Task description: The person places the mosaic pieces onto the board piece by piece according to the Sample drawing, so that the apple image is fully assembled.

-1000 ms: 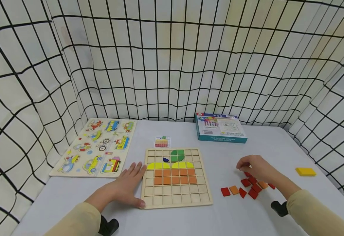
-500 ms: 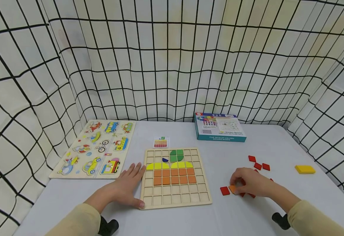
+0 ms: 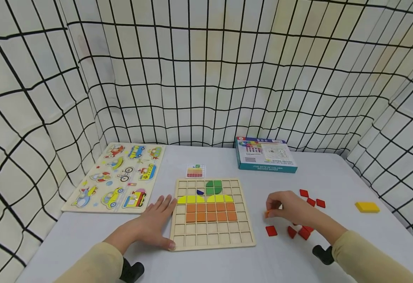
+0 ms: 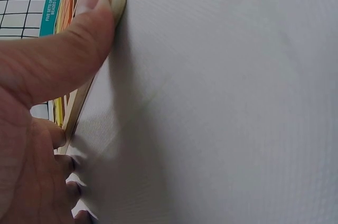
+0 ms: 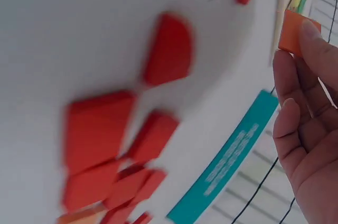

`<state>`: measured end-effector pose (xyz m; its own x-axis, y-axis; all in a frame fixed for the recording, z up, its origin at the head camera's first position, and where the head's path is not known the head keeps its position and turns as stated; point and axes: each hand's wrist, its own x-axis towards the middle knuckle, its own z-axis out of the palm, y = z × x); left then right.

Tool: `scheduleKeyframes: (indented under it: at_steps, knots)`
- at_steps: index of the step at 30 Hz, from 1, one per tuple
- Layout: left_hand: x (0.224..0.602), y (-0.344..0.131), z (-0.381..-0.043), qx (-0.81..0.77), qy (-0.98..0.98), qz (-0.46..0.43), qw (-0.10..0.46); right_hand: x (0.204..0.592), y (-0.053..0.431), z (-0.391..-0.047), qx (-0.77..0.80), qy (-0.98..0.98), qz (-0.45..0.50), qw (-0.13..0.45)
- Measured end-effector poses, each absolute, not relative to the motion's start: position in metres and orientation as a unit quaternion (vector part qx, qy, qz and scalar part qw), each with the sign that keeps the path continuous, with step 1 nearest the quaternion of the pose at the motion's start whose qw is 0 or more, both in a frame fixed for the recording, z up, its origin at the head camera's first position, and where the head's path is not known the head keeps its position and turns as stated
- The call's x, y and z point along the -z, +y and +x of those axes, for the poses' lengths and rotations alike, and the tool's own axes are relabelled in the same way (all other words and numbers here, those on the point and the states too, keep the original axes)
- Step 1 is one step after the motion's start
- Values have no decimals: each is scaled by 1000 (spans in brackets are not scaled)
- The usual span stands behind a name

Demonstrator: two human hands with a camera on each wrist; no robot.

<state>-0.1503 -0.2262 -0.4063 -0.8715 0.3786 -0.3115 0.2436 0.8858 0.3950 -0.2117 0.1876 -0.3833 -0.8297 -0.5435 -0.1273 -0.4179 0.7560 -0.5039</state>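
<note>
My right hand (image 3: 291,207) pinches an orange square tile (image 5: 290,34) between thumb and fingers, a short way right of the wooden grid board (image 3: 211,239). Below and behind that hand lie several red tiles (image 3: 271,230), some square, at least one with a curved edge (image 5: 170,52). Spread at the board's left side, my left hand (image 3: 153,226) lies with straight fingers, its thumb (image 4: 91,7) on the board's near left corner. In the grid sit two rows of orange squares (image 3: 211,216), yellow curved pieces (image 3: 220,198) above them, green pieces (image 3: 213,187) and a small blue piece (image 3: 200,192).
A small picture card (image 3: 195,171) lies just behind the grid board. Farther left is a vehicle puzzle board (image 3: 116,184). A teal-sided box (image 3: 266,155) stands at the back right, a yellow block (image 3: 367,207) at the far right. Black netting (image 3: 206,86) surrounds the white table.
My right hand moved from over the red tiles, took the orange tile from the table and carried it left and away toward the board. Some red tiles were spread apart. The left hand stayed put.
</note>
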Motion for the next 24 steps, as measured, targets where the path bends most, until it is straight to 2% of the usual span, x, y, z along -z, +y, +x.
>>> scheduleKeyframes:
  at_steps: [4, 13, 24]
  knots:
    - [406, -226, -150, -173, 952, 162, 191, 382, 145, -221, 258, 919, -274, 122]
    - [408, -227, -150, -177, 950, 160, 199, 382, 33, -220, 242, 902, -329, 138]
    - [406, -229, -151, -168, 951, 170, 199, 392, -33, -228, 263, 895, -340, 124]
